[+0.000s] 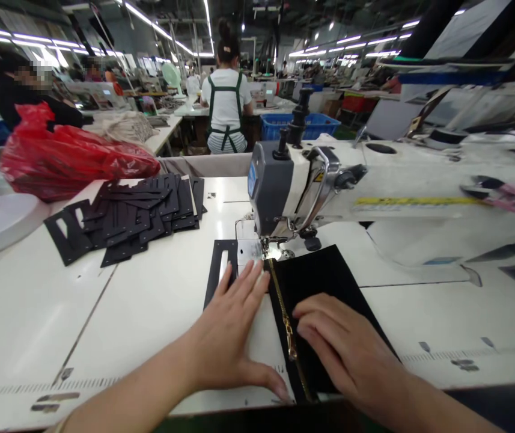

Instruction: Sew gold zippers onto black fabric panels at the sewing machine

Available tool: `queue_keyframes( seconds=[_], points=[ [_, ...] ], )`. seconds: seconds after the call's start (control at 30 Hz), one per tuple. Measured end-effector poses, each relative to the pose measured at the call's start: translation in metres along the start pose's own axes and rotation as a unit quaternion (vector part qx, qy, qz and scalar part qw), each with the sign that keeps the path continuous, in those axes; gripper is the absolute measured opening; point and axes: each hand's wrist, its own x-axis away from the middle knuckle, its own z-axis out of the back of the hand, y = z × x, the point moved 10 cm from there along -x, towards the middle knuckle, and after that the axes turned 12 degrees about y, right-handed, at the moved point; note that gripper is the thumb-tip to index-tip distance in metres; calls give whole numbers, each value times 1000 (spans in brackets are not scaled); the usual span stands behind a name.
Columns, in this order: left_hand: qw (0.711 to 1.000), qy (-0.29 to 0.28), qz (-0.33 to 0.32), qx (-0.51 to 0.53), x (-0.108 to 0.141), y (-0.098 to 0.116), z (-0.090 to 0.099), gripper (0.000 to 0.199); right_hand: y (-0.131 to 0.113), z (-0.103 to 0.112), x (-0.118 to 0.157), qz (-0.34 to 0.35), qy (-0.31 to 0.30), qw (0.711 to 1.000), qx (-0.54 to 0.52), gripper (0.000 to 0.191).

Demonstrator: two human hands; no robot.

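A black fabric piece lies on the machine bed with its front end under the sewing machine's needle area. A gold zipper runs along its left edge, the metal zipper pull toward me. My left hand lies flat, fingers spread, fingertips by the zipper's edge and over part of a slotted dark panel. Bent and drawn together, the fingers of my right hand grip the black fabric just right of the zipper pull. The right thumb is hidden.
Stacked slotted dark panels lie at the left, before a red plastic bag. The sewing machine's head and arm span the right. Pink-handled snips rest against that arm. A co-worker sits ahead beside a blue crate.
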Motion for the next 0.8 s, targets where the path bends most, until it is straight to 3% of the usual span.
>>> queue_keyframes(
  seconds=[0.03, 0.1, 0.23, 0.33, 0.43, 0.57, 0.67, 0.8],
  points=[
    [1000, 21, 14, -16, 8, -10, 12, 117, 6, 0, -2, 6, 15, 999, 28, 24],
    [996, 36, 47, -67, 31, -31, 28, 114, 19, -16, -4, 18, -14, 996, 91, 38],
    [995, -28, -8, -96, 84, -26, 11, 112, 40, -46, 2, -5, -95, 988, 122, 50],
    [989, 15, -34, -141, 104, -13, 7, 86, 45, -40, 1, -39, -76, 991, 101, 47],
    [986, 54, -40, -149, 99, -5, 14, 71, 45, -32, -4, -45, -60, 992, 100, 44],
    [992, 63, -63, -86, 65, -4, 28, 52, 46, -31, -10, -34, -61, 988, 137, 38],
    [993, 96, -21, -60, 37, -27, 31, 35, 46, -33, -10, -23, -56, 986, 153, 39],
    [987, 146, 28, -62, 24, -58, 29, 35, 43, -39, -5, 1, -75, 986, 151, 44]
  ],
)
